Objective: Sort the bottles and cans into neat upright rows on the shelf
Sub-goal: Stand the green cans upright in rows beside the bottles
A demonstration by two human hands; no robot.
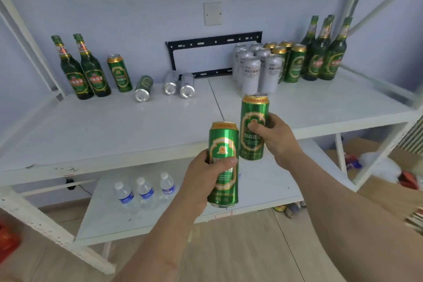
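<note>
My left hand [203,178] grips a green can [225,144] upright in front of the white shelf [114,126]. Beside it, my right hand [273,136] holds a second green can [253,117] upright, slightly higher. At the shelf's back right stand rows of silver cans [258,68], green cans [295,64] and green bottles [325,52]. At the back left stand two green bottles [84,71] and one upright green can [119,73]. A green can [143,88] and two silver cans [179,84] lie on their sides in the middle.
Three water bottles [145,190] stand on the lower shelf [263,185]. White frame posts [29,39] rise at both ends. A black bracket [212,41] hangs on the back wall. Cardboard boxes [375,192] and clutter lie on the floor at right.
</note>
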